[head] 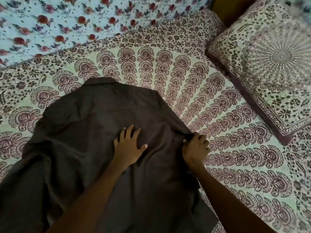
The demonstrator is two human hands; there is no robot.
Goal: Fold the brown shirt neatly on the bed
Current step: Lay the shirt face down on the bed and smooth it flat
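1. The brown shirt [94, 132] lies spread on the bed, back side up, collar pointing away from the person and the lower part running out of the near edge of the view.
2. Its cloth is rumpled, with soft creases across the middle and a fold of fabric bunched along the left side.
3. The left hand [129, 145] rests flat on the middle of the shirt, fingers spread wide, palm down, gripping nothing.
4. The right hand [195, 147] is at the shirt's right edge, fingers curled closed around a pinch of fabric there, just beside the left hand.
5. Both bare forearms reach in from the bottom of the view and cross over the shirt.
6. The bedsheet [210, 101] under the shirt is pale with maroon fan-shaped motifs.
7. A pillow [269, 64] in a matching print lies to the right, well apart from the shirt.
8. A floral cloth [67, 22] with red roses lies along the far side.
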